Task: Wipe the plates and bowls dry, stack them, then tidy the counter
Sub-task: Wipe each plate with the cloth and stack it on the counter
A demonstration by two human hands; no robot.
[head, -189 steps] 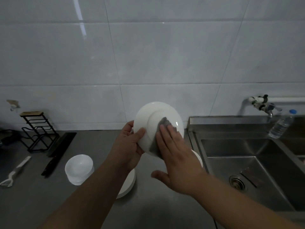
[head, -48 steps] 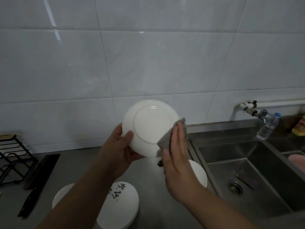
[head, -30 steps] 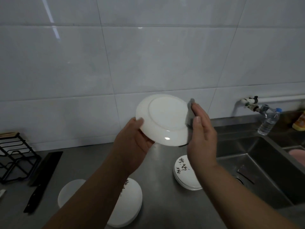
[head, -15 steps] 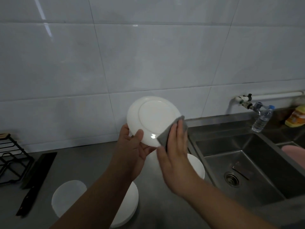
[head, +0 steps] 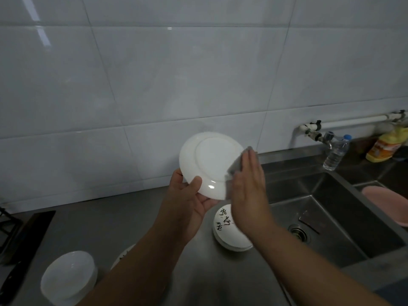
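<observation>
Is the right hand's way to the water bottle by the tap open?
Probably yes: only open sink lies between the right hand and the bottle, though that hand is pressing a grey cloth on the plate.

Dim greyish indoor light, streak of glare on the wall tiles (head: 43,37) upper left, small highlights on the plate (head: 209,160) (lower rim), sink (head: 331,195) in shadow, grout lines bowed towards the edges, detail soft.

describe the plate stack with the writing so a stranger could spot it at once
Find the steel sink on the right. On the counter just left of its rim sits a low stack of white plates, partly hidden by the right hand. Unlike the plain white bowls at the near left, its top carries black brush calligraphy.
</observation>
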